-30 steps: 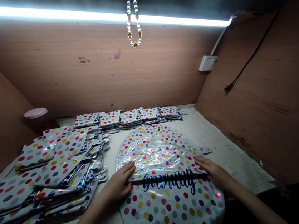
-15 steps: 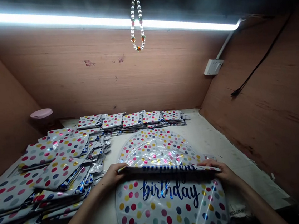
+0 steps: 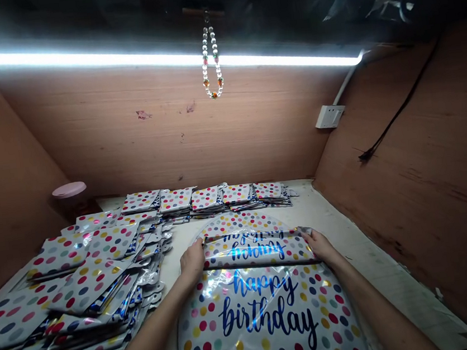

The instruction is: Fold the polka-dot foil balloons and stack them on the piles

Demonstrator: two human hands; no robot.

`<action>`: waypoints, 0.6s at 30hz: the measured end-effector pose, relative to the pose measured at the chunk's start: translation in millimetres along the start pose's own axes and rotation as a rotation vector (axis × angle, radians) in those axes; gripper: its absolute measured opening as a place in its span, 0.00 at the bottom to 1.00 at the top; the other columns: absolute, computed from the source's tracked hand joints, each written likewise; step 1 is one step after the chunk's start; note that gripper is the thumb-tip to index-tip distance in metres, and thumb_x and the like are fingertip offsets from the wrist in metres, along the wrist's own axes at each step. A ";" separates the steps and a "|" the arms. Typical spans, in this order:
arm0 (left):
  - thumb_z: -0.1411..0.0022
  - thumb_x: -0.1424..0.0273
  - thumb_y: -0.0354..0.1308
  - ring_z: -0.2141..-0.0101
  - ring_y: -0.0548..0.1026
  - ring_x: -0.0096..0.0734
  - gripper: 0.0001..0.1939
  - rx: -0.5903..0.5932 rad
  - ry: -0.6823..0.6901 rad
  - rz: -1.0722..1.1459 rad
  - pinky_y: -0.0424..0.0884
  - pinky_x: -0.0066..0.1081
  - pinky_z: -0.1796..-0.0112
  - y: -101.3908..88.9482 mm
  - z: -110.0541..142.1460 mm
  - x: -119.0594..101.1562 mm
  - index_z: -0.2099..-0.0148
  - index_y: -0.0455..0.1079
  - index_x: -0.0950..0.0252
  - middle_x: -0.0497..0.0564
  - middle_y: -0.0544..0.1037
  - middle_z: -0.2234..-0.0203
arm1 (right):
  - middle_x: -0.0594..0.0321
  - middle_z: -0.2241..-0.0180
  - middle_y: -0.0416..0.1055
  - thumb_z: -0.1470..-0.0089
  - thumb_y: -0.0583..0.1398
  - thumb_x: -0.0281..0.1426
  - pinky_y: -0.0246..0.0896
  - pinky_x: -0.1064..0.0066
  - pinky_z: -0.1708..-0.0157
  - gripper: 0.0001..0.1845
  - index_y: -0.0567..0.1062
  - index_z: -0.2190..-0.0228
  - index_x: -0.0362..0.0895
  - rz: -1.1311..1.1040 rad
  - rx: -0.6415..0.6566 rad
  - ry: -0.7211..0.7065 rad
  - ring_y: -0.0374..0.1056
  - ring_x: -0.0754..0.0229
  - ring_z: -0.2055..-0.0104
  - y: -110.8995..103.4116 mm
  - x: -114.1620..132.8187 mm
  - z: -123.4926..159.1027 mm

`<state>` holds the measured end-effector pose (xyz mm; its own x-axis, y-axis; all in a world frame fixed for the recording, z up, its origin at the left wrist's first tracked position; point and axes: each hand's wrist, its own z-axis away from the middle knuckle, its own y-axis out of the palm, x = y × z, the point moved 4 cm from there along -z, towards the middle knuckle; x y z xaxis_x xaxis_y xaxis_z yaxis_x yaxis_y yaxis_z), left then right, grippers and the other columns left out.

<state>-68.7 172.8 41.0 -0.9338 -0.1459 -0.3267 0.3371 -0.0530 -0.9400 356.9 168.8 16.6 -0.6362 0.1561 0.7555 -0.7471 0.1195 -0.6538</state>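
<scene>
Between my two hands is a flat, partly folded foil balloon (image 3: pixel 259 253), white with coloured dots and blue lettering. My left hand (image 3: pixel 192 258) pinches its left end, and my right hand (image 3: pixel 319 245) grips the right end. Below the folded strip lies a flat foil balloon (image 3: pixel 261 343) with "happy birthday" in blue script facing up. Whether the strip belongs to this balloon or to a separate one, I cannot tell. Dotted foil (image 3: pixel 238 220) also shows beyond the strip. Parts of my fingers are hidden behind the foil.
Folded dotted balloons lie in a loose heap (image 3: pixel 89 284) on the left of the pale tabletop (image 3: pixel 364 255). Several small folded stacks (image 3: pixel 206 199) line the back. A pink-lidded jar (image 3: pixel 69 190) stands back left. Above hang a bead string (image 3: pixel 215 94) and a light tube (image 3: pixel 119 59).
Both hands have moved away from me with the folded foil. Its lettered face now shows, and the word "happy" below is uncovered. My view has tilted slightly upward.
</scene>
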 end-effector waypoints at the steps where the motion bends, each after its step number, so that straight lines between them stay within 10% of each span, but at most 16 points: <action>1: 0.33 0.68 0.38 0.62 0.77 0.50 0.19 0.006 -0.018 -0.026 0.69 0.40 0.64 -0.4 -3.7 -3.0 0.48 0.65 0.67 0.65 0.78 0.63 | 0.50 0.61 0.76 0.43 0.52 0.39 0.63 0.59 0.54 0.17 0.74 0.61 0.40 0.058 -0.025 0.020 0.70 0.47 0.54 2.9 0.3 -6.4; 6: 0.33 0.70 0.38 0.53 0.72 0.55 0.22 -0.090 -0.053 -0.120 0.66 0.52 0.56 -7.0 8.0 -28.9 0.42 0.60 0.74 0.72 0.73 0.54 | 0.51 0.58 0.73 0.38 0.51 0.35 0.63 0.59 0.54 0.14 0.73 0.59 0.41 0.270 -0.034 0.097 0.69 0.52 0.54 15.9 -1.0 -20.5; 11: 0.39 0.60 0.52 0.36 0.47 0.55 0.33 -0.036 0.584 -0.188 0.45 0.52 0.39 30.4 59.2 -116.1 0.34 0.52 0.61 0.55 0.52 0.35 | 0.58 0.52 0.68 0.40 0.57 0.37 0.67 0.60 0.56 0.16 0.69 0.53 0.43 0.387 0.012 0.123 0.68 0.59 0.56 13.3 8.0 -31.9; 18: 0.52 0.71 0.66 0.49 0.66 0.63 0.40 0.116 0.520 -0.250 0.67 0.53 0.54 60.4 56.9 -178.1 0.37 0.57 0.68 0.70 0.67 0.47 | 0.40 0.52 0.67 0.37 0.48 0.37 0.59 0.50 0.52 0.21 0.67 0.49 0.39 0.534 -0.205 -0.009 0.65 0.41 0.49 3.1 49.2 29.0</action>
<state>124.8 139.3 48.0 -0.9130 0.3868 -0.1299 0.0831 -0.1353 -0.9873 317.7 148.4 52.9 -0.9175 0.2393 0.3177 -0.2692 0.2143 -0.9389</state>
